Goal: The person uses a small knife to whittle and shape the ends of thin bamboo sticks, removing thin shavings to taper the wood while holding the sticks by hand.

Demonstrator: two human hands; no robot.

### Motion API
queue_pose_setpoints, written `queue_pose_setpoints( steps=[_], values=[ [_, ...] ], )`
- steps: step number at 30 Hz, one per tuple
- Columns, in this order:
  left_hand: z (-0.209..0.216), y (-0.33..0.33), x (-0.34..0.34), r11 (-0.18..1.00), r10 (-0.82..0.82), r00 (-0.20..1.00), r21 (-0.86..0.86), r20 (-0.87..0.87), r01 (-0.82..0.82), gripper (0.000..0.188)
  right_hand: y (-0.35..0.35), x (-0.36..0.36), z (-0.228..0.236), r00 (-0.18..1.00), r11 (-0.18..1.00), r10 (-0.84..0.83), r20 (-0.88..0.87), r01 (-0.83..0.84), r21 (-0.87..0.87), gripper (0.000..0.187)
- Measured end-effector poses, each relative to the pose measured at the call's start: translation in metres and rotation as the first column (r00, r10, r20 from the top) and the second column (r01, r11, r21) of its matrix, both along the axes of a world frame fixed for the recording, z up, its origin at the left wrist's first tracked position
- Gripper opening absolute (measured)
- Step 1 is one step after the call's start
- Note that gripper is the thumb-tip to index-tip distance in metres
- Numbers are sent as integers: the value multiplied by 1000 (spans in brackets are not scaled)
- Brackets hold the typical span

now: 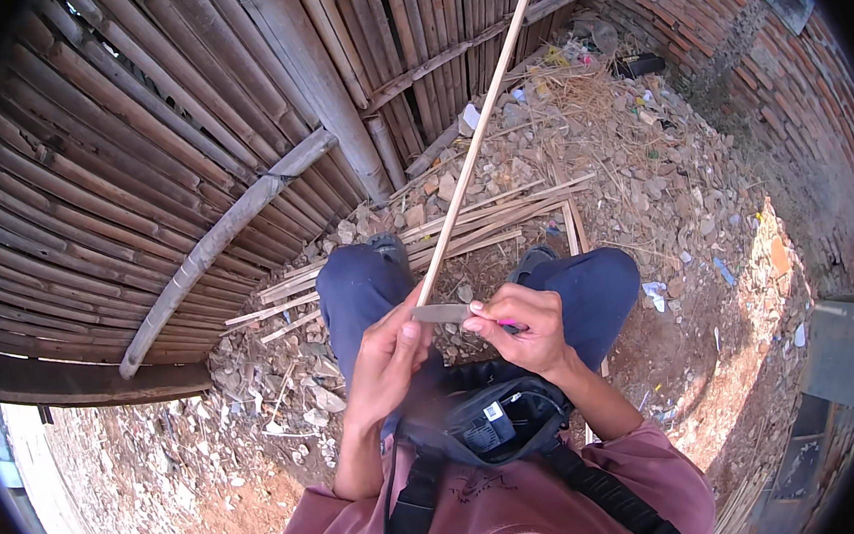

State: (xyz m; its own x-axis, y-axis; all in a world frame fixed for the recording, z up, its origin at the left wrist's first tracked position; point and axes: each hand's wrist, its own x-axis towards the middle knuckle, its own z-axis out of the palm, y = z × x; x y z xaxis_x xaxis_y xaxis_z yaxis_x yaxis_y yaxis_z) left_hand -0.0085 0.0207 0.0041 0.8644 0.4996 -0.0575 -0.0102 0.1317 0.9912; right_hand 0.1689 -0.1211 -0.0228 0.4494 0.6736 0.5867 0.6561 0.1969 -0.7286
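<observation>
My left hand (390, 348) is closed around the lower end of a long, pale bamboo strip (470, 169). The strip slants up and away to the right, past the top of the view. In my right hand (527, 324) is a knife with a short, broad grey blade (441, 313); a bit of pink shows at its handle, the rest of which my fingers cover. The blade points left, and its tip meets the strip's lower end beside my left fingers. Both hands are held between my knees, above the ground.
Several cut strips (484, 224) lie in a loose pile beyond my feet. Rubble and litter (680, 167) cover the ground. A bamboo wall (138, 169) rises at the left, a brick wall (804, 87) at the right. An open black pouch (520, 425) sits at my waist.
</observation>
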Motion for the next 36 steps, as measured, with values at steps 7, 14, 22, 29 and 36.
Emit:
queue_pose_setpoints(
  steps=[7, 14, 22, 29, 36],
  values=[
    [-1, -5, 6, 981, 90, 996, 172, -9, -87, 51, 3, 0, 2, 1000, 1000, 3, 3, -3, 3, 15],
    [7, -11, 10, 879, 223, 974, 439, -29, -188, 36, 0, -3, 8, 994, 999, -47, 98, 46, 9, 14],
    [8, -9, 12, 810, 264, 964, 538, 21, -233, 28, -4, -6, 9, 973, 993, -120, 196, 122, 4, 20],
    [17, -10, 11, 849, 262, 961, 495, -87, -186, 26, -6, -9, 20, 939, 986, -160, 306, 164, 11, 18],
    [21, -14, 19, 810, 283, 959, 535, -1, -238, 28, -3, -9, 19, 941, 980, -198, 274, 197, 34, 20]
  ],
)
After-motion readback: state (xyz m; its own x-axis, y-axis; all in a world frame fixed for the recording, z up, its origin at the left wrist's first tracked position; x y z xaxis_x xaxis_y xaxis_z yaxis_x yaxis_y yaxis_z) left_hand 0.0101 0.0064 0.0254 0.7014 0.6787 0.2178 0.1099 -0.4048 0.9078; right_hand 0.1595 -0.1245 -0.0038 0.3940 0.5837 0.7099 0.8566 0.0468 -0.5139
